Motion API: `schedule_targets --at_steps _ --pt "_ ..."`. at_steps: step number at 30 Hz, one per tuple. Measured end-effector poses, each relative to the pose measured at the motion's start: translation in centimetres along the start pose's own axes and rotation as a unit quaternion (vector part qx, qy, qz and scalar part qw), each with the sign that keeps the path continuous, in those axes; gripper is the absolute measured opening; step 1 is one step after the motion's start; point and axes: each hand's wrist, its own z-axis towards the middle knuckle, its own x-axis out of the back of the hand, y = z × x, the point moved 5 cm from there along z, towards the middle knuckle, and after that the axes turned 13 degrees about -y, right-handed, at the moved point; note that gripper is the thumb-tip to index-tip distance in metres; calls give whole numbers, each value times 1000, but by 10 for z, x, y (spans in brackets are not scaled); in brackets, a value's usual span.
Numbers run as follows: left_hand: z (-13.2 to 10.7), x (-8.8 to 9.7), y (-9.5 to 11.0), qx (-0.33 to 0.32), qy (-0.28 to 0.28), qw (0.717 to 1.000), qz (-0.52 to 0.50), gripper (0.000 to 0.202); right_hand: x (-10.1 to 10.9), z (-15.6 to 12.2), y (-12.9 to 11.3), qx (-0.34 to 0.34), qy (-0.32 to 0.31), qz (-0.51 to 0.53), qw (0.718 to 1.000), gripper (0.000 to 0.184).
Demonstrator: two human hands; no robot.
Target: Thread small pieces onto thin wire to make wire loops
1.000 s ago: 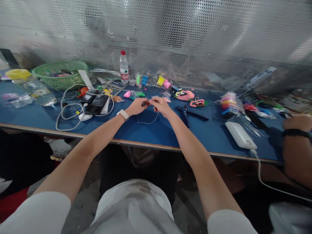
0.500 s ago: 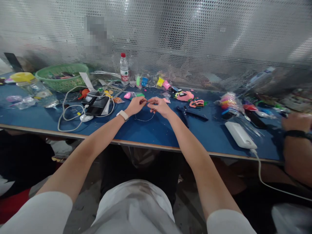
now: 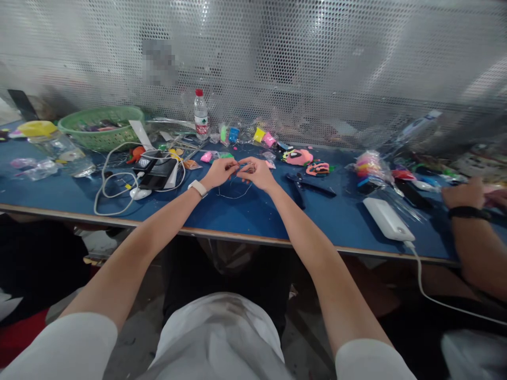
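Observation:
My left hand [image 3: 219, 172] and my right hand [image 3: 256, 172] meet fingertip to fingertip over the blue table [image 3: 233, 218]. Both are closed in a pinch on a thin pale wire [image 3: 234, 197], which hangs between them in a loose curve. Small reddish bits show at the fingertips, too small to name. Right of my right hand lie dark pliers [image 3: 315, 188] with spread handles. Behind them are a pink clay figure [image 3: 298, 157] and a pink-and-black clay piece [image 3: 318, 168]. A pink clay packet [image 3: 206, 157] sits just beyond my left hand.
Leftward are a white cable [image 3: 103, 189], a black device [image 3: 158, 173], a green basket [image 3: 101, 138] and a yellow-lidded jar [image 3: 71, 154]. A water bottle [image 3: 201, 116] stands behind. A white power bank [image 3: 388, 219] and another person's hand [image 3: 463, 193] are at right.
My hands stay together with the wire, the right fingers shifting slightly. The other person's hand at right has moved inward to the left. The view has tilted a little.

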Motion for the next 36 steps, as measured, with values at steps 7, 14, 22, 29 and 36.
schedule_targets --at_steps 7,14,22,29,36 --pt "0 -2 4 -3 10 1000 -7 16 5 -1 1 7 45 -30 999 56" --pt "-1 0 9 -51 61 996 35 12 -3 0 -3 -76 10 185 980 57" --pt "-2 2 11 -87 110 988 61 9 -11 0 -19 -117 -1 366 923 70" --pt "2 -7 15 -53 55 994 -79 11 -4 3 -11 -84 24 311 946 72" --pt "2 -7 13 -6 37 987 -158 14 1 7 -10 -25 68 177 982 75"
